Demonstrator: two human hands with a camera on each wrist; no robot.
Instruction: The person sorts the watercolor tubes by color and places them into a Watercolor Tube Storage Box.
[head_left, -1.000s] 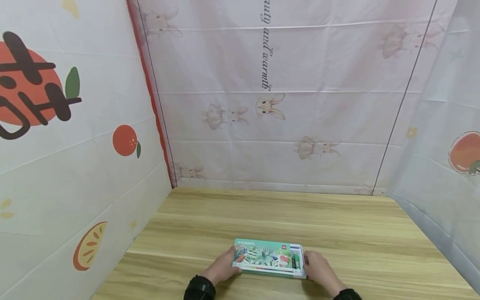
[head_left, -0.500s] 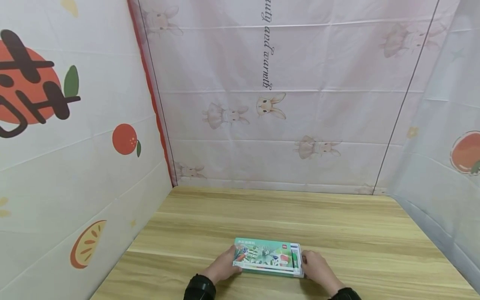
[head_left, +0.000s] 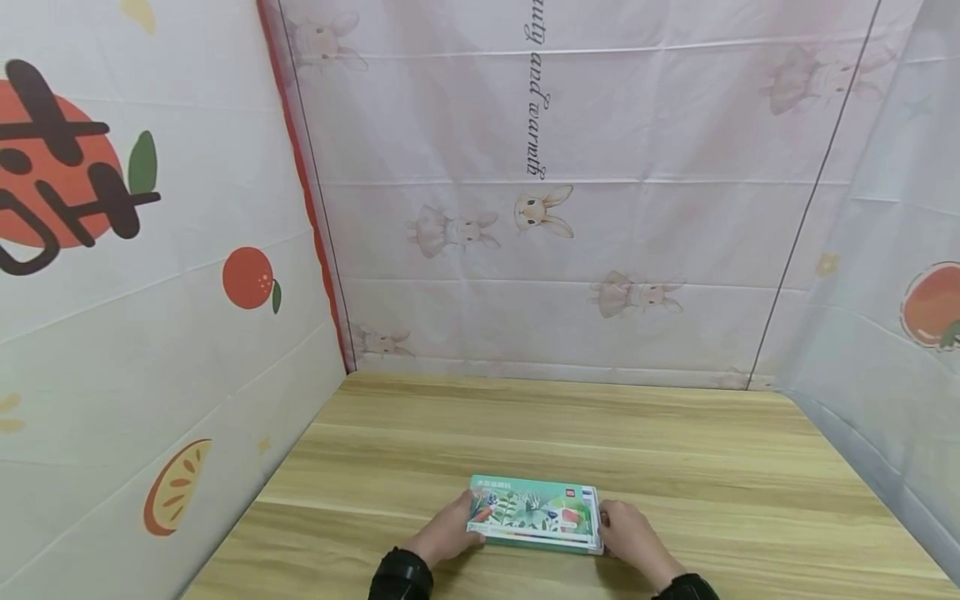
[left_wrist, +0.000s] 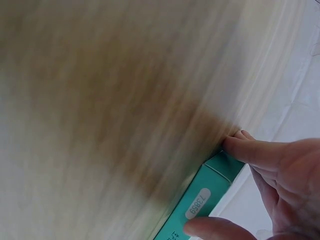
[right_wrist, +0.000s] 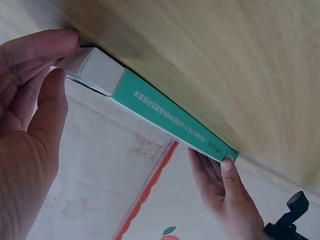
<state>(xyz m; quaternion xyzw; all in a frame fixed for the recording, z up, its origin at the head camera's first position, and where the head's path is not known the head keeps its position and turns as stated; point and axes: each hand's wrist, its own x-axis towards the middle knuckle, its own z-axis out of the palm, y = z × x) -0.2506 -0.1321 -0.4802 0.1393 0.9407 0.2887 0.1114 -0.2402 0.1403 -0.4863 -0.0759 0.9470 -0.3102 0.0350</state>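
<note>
A flat green paint box (head_left: 525, 508) with printed leaves and flowers lies on the wooden table in the head view. Its left end is in the grip of my left hand (head_left: 447, 527); the left wrist view shows the thumb (left_wrist: 215, 227) on the green side and fingers at the corner. From the right end of the sleeve, a white inner tray (right_wrist: 97, 70) sticks out a short way. My right hand (head_left: 630, 537) holds the tray's outer end between thumb and fingers, seen close up in the right wrist view. Most of the tray's contents are hidden under the sleeve.
The wooden tabletop (head_left: 540, 425) stretches behind and beside the box. Printed cloth hangs on three sides: a back cloth (head_left: 660, 167) with rabbits, a left cloth (head_left: 247, 367) with fruit, and a right cloth (head_left: 877, 350). A black wrist mount (right_wrist: 292, 220) sits on the left wrist.
The white tray has slid left into the green sleeve, and the green tube seen in it earlier is now covered. My right hand has moved left with it; my left hand stays almost still.
</note>
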